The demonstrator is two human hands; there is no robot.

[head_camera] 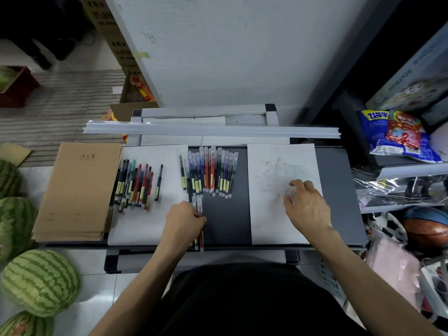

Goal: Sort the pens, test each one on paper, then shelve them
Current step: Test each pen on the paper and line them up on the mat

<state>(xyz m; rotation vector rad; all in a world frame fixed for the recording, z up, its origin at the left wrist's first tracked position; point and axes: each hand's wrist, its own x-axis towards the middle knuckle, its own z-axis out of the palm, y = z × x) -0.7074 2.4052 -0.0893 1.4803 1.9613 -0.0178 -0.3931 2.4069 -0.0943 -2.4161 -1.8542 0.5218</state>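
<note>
Looks midway through testing, with shelving not yet begun.
Grips a few pens (199, 207) in the left hand (185, 220); rests the right hand (306, 206), fingers spread and empty, on scribbled paper (274, 170); leaves left row (135, 185) and middle row (211, 170) sorted on the table (225, 224).

Left cluster (134, 185): dark-bodied pens are lying side by side on the left sheet (150, 221), towards the left edge of the bench (225, 221).
Lone pen (158, 183): is lying just right of them, apart.
Middle row (209, 172): clear-capped blue, red and purple pens are lying tight together towards the far edge.
Held pens (199, 206): a few are being gripped by the left hand (184, 221), reaching the near edge.
Scribbled sheet (278, 221): is lying flat towards the right edge, faintly marked.
</note>
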